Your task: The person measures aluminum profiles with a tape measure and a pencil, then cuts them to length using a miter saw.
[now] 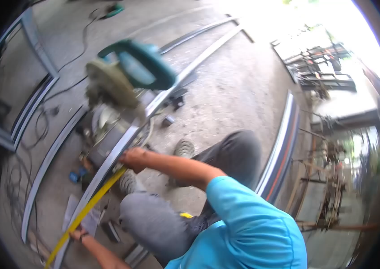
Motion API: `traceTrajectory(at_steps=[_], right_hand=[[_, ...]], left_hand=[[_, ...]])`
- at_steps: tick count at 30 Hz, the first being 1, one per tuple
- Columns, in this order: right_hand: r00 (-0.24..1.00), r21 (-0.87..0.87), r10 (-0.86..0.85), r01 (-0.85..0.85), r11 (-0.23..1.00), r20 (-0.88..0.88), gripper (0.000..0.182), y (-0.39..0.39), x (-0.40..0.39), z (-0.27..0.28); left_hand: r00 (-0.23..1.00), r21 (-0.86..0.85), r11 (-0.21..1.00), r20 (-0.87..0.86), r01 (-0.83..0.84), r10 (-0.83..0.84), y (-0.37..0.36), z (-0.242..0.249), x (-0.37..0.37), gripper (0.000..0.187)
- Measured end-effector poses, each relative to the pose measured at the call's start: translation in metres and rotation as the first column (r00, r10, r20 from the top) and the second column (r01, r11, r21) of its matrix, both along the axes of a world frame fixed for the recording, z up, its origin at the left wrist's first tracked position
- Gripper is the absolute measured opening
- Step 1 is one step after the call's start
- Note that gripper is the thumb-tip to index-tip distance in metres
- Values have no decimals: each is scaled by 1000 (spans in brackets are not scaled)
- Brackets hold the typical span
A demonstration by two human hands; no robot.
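Observation:
A long silver metal profile [111, 157] runs diagonally by the base of a miter saw [129, 74], which has a teal handle and a beige guard. Along the profile stretches the yellow blade of a tape measure [92, 202]. My right hand [134, 159] is closed at the blade's upper end, against the profile beside the saw. Farther down, my left hand [80, 234] has its fingers closed at the edge of the tape and profile; its fingertips are partly hidden. The tape's lower end runs toward the bottom edge of the picture.
Another profile [46, 168] lies left of the saw. Cables [42, 125] curl over the concrete floor, and a green power tool [113, 10] lies at the back. Long profiles [279, 143] stand to the right, near racks [327, 197]. A small metal offcut [168, 120] is by the saw.

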State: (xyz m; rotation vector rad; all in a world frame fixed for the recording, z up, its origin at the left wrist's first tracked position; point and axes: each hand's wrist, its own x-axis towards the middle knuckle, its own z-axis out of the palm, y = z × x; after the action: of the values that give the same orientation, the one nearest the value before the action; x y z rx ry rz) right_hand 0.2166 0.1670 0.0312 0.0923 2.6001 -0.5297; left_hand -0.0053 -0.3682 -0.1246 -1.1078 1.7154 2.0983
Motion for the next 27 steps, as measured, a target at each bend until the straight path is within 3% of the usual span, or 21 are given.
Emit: traceTrajectory(at_steps=[1, 3, 6, 9, 10, 11, 12, 13, 14, 15, 16, 17, 18, 19, 21, 22, 24, 27], right_hand=[[1000, -7, -6, 6, 1000, -23, 64, -3, 0, -28], [993, -193, -11, 34, 981, 116, 61, -5, -2, -10], [985, -310, 53, 1, 951, 166, 55, -22, -10, 10], [977, -276, 126, -76, 958, 170, 54, -43, -20, 6], [991, -341, 103, -68, 938, 84, 52, -45, -14, 19], [998, -321, 46, -26, 947, 53, 48, -52, -10, 18], [994, -306, 99, -80, 949, 48, 45, -56, -9, 8], [991, -315, 114, -85, 945, 74, 48, -59, -11, 13], [984, -296, 137, -99, 950, 111, 54, -63, -11, 17], [982, -332, 186, -171, 928, 15, 58, -63, -8, 12], [983, -286, 171, -144, 947, 69, 59, -69, -10, 21], [986, -344, 164, -143, 928, 34, 57, -70, -10, 25], [984, -317, 178, -162, 935, 23, 52, -75, -12, 31], [973, -307, 216, -232, 923, -87, 52, -76, -11, 22], [981, -366, 165, -192, 910, -105, 51, -75, -4, 26], [984, -374, 156, -175, 911, -81, 52, -71, -4, 22], [988, -373, 152, -139, 917, 6, 53, -67, -3, 29], [991, -329, 128, -111, 938, 33, 51, -54, 7, 25]], left_hand=[[982, 146, 971, 30, -191, 189, -6, -5, -7, 57], [943, 71, 940, 39, -333, 331, 7, 10, -2, 64], [929, 123, 920, 41, -371, 369, 43, 51, 19, 65], [960, 144, 949, 53, -281, 277, 25, 36, 25, 62], [981, 170, 968, 86, -186, 174, -4, 3, 14, 64], [980, 140, 971, 74, -195, 186, -19, -11, 14, 66], [993, 173, 979, 67, -104, 94, -24, 1, 21, 65], [985, 455, 874, 96, -172, 144, -27, 16, 25, 57], [982, 475, 880, -171, 15, 75, -31, 20, 35, 58], [979, 492, 865, -109, -97, 172, -46, 17, 36, 59], [968, 442, 876, -60, -191, 242, -35, 47, 35, 58], [956, 386, 884, -19, -265, 294, -44, 52, 27, 49], [918, 252, 907, -126, -336, 375, -51, 64, 27, 35], [876, 290, 872, -167, -395, 452, -67, 74, 25, 30], [867, 269, 899, -275, -345, 415, -60, 127, 36, 26], [872, 265, 895, -246, -360, 423, -51, 142, 38, 24], [884, 248, 889, -176, -386, 433, -46, 157, 51, 22], [864, 361, 898, -334, -253, 377, -87, 143, 58, 19]])
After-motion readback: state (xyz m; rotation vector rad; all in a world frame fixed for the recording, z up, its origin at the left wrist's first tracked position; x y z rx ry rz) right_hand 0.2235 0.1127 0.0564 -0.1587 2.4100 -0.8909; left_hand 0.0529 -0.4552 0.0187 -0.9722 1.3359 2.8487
